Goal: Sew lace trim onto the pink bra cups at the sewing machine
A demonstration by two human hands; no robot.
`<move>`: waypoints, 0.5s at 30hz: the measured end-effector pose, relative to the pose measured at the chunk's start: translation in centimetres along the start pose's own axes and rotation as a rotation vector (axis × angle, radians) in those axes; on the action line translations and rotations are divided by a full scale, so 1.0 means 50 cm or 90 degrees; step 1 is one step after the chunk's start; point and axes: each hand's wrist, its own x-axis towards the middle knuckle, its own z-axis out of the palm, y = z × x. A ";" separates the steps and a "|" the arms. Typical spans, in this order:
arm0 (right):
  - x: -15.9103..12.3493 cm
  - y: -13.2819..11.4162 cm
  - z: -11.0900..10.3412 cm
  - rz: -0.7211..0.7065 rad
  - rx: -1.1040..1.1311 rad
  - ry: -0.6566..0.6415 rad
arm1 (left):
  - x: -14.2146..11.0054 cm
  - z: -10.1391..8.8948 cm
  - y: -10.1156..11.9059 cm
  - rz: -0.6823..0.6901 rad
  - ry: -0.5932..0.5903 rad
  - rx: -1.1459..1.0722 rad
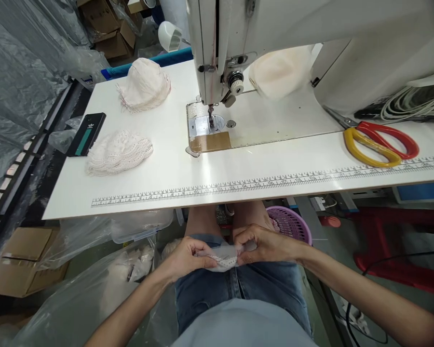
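Over my lap, a small piece of sheer white fabric with a lacy, dotted edge [222, 260] is stretched between my two hands. My left hand [190, 258] pinches its left end between thumb and fingers. The other end is gripped by my right hand [258, 245], fingers curled around it. Both hands are below the front edge of the sewing table [159, 173]. On the table's left side lie a stack of white eyelet fabric pieces [120, 152] and a pile of cream fabric pieces [145, 86].
A sewing machine [211, 72] stands on the table, with more cream fabric [282, 72] behind its needle. Scissors [374, 140] with red and yellow handles lie at the right. A dark phone-like object [87, 135] is at the left. A purple basket [291, 224] sits below.
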 end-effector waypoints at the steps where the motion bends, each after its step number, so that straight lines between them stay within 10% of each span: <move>1: 0.000 0.001 0.000 0.008 -0.003 0.001 | 0.001 0.002 0.001 -0.001 -0.001 -0.007; 15: 0.011 0.021 0.007 0.128 0.124 0.052 | 0.005 -0.005 0.004 0.023 -0.061 -0.119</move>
